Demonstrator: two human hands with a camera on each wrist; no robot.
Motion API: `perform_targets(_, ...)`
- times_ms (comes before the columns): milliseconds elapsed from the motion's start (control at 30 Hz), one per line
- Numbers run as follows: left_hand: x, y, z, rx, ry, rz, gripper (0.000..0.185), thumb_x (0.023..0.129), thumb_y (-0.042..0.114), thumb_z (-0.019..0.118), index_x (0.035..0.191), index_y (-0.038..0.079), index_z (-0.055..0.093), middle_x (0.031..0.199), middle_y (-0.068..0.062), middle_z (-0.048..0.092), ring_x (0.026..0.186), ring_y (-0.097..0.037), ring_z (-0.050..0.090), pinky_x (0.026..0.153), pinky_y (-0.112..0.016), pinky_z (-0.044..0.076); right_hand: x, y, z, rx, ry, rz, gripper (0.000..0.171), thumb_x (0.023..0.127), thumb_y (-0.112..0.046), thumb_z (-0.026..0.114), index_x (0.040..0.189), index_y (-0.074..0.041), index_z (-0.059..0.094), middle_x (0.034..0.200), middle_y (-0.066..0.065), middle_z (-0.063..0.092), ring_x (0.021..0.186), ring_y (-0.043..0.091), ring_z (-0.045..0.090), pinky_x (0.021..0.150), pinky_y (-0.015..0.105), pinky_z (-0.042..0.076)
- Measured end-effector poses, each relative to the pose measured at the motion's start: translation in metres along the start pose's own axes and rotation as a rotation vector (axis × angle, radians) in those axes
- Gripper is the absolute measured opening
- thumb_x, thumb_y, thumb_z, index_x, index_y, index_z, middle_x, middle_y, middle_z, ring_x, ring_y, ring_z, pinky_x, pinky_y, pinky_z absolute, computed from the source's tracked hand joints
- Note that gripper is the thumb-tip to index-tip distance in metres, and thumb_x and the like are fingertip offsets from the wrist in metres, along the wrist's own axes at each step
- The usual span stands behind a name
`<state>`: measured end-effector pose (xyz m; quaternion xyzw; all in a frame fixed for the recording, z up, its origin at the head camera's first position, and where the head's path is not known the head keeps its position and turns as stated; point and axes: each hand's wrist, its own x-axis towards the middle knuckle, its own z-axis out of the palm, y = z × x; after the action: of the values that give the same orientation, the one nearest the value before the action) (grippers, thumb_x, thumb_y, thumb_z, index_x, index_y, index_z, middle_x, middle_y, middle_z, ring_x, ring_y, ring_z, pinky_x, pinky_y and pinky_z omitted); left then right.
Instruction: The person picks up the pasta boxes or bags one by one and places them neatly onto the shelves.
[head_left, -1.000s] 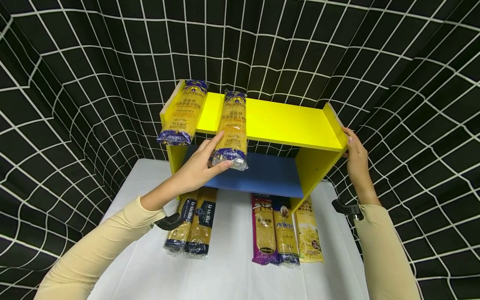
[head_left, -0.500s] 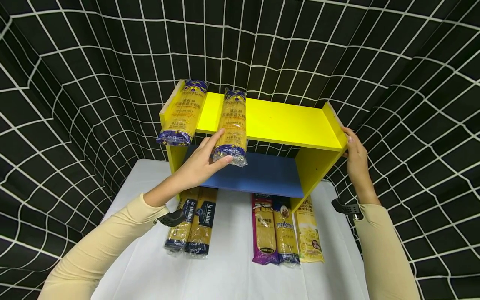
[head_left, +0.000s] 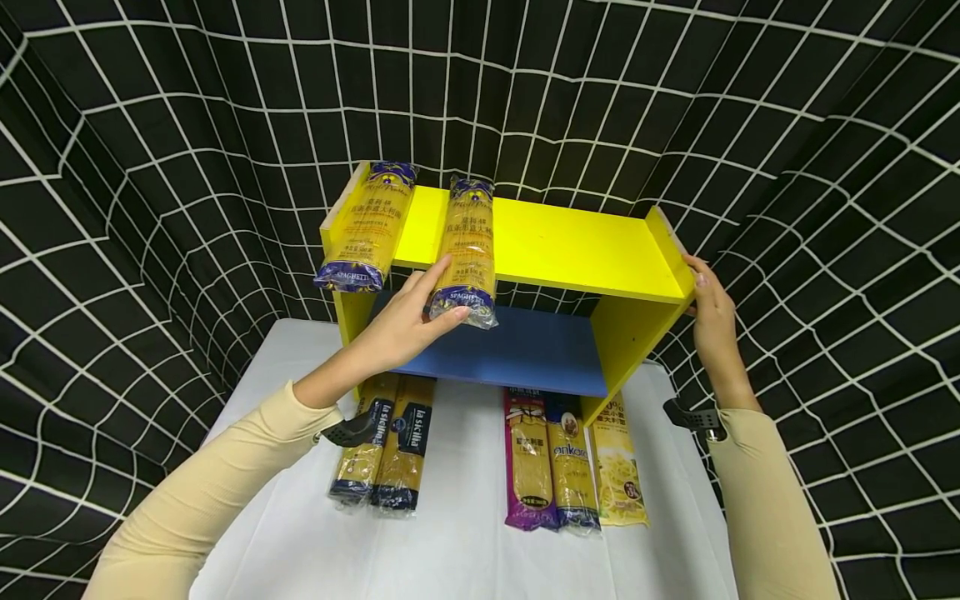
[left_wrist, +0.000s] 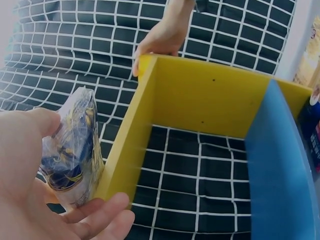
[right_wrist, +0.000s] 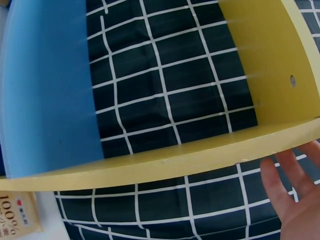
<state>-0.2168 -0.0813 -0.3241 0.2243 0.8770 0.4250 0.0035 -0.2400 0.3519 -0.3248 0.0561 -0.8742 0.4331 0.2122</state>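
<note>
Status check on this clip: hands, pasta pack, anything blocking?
Left hand grips spaghetti pack on yellow shelf. Right hand flat against shelf's right side. Second pack alongside, apart; nothing blocking.

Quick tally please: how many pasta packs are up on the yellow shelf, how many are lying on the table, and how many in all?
Packs on the yellow shelf: 2, the left pack and the pack the left hand holds
Packs on the table: 5
Total: 7

Two packs (head_left: pixel 364 225) (head_left: pixel 467 250) lie on the shelf's (head_left: pixel 570 246) left top; five packs (head_left: pixel 480 454) lie on the table (head_left: pixel 450 550) at its front.
</note>
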Motion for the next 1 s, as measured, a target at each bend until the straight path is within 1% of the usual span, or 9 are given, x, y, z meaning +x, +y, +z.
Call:
perform_targets(100, 0.001, 0.001, 0.000, 0.014, -0.003, -0.003, 0.084, 0.096, 0.061, 0.049, 0.160, 0.031, 0.005, 0.164, -0.015, 0.019, 0.079, -0.022, 0.057, 0.075, -0.033, 0.052, 0.000, 0.000, 0.000, 0.000, 0.001, -0.003, 0.047, 0.109, -0.037, 0.024, 0.152, -0.024, 0.040, 0.149, 0.013, 0.049, 0.113, -0.001, 0.050, 0.086, 0.019, 0.040)
perform_targets(233, 0.003, 0.002, 0.000, 0.010, -0.009, -0.006, 0.084, 0.096, 0.061, 0.048, 0.160, 0.031, 0.004, 0.166, -0.014, 0.017, 0.086, -0.025, 0.062, 0.081, -0.038, 0.055, 0.000, 0.000, -0.001, 0.002, 0.002, -0.015, 0.047, 0.110, -0.036, 0.024, 0.152, -0.023, 0.040, 0.147, 0.015, 0.049, 0.113, -0.001, 0.050, 0.086, 0.019, 0.040)
perform_targets(333, 0.006, 0.001, 0.000, -0.001, -0.012, -0.005, 0.083, 0.097, 0.060, 0.048, 0.160, 0.031, 0.003, 0.167, -0.012, 0.014, 0.099, -0.030, 0.065, 0.089, -0.045, 0.056, 0.001, 0.000, -0.001, 0.005, 0.003, -0.016, 0.047, 0.110, -0.036, 0.024, 0.152, -0.023, 0.040, 0.147, 0.015, 0.049, 0.113, 0.000, 0.050, 0.086, 0.019, 0.040)
perform_targets(400, 0.008, 0.000, 0.000, -0.004, -0.013, 0.000, 0.083, 0.097, 0.060, 0.048, 0.160, 0.031, 0.003, 0.167, -0.012, 0.014, 0.111, -0.034, 0.064, 0.094, -0.049, 0.055, 0.000, 0.000, -0.002, 0.004, 0.002, -0.012, 0.047, 0.110, -0.036, 0.024, 0.152, -0.023, 0.040, 0.147, 0.014, 0.049, 0.113, -0.001, 0.050, 0.086, 0.019, 0.040)
perform_targets(500, 0.012, -0.002, 0.000, -0.012, -0.011, 0.005, 0.082, 0.097, 0.059, 0.048, 0.160, 0.030, 0.004, 0.167, -0.010, 0.014, 0.128, -0.038, 0.055, 0.100, -0.054, 0.051, 0.001, 0.001, -0.001, 0.004, 0.004, -0.003, 0.047, 0.109, -0.037, 0.024, 0.152, -0.024, 0.040, 0.148, 0.014, 0.049, 0.113, -0.001, 0.050, 0.086, 0.020, 0.040)
perform_targets(567, 0.014, -0.004, 0.000, -0.019, -0.008, 0.010, 0.082, 0.097, 0.059, 0.048, 0.160, 0.030, 0.005, 0.167, -0.009, 0.014, 0.138, -0.038, 0.046, 0.104, -0.056, 0.048, 0.003, 0.007, -0.001, 0.004, 0.004, -0.001, 0.047, 0.109, -0.037, 0.024, 0.152, -0.025, 0.040, 0.148, 0.013, 0.049, 0.113, -0.002, 0.049, 0.086, 0.020, 0.040)
perform_targets(667, 0.017, -0.005, 0.000, -0.034, -0.009, 0.011, 0.082, 0.098, 0.058, 0.047, 0.160, 0.029, 0.004, 0.168, -0.006, 0.012, 0.147, -0.036, 0.034, 0.108, -0.058, 0.044, 0.003, 0.007, -0.001, 0.001, 0.002, 0.001, 0.047, 0.109, -0.038, 0.024, 0.152, -0.025, 0.040, 0.148, 0.013, 0.049, 0.114, -0.002, 0.049, 0.086, 0.020, 0.040)
perform_targets(833, 0.024, -0.007, 0.000, -0.053, -0.012, 0.026, 0.083, 0.098, 0.060, 0.046, 0.160, 0.027, 0.003, 0.169, 0.000, 0.008, 0.154, -0.031, 0.018, 0.115, -0.060, 0.034, 0.001, 0.003, -0.002, 0.005, 0.001, 0.004, 0.047, 0.109, -0.038, 0.023, 0.152, -0.025, 0.040, 0.149, 0.012, 0.048, 0.114, -0.001, 0.049, 0.086, 0.021, 0.040)
perform_targets(1000, 0.028, -0.009, 0.000, -0.078, -0.012, 0.018, 0.082, 0.099, 0.055, 0.048, 0.161, 0.026, 0.003, 0.169, 0.000, 0.007, 0.156, -0.028, 0.014, 0.119, -0.059, 0.028, 0.002, 0.005, -0.001, 0.007, -0.001, 0.005, 0.047, 0.109, -0.038, 0.024, 0.152, -0.025, 0.040, 0.148, 0.012, 0.049, 0.113, -0.002, 0.050, 0.086, 0.019, 0.040)
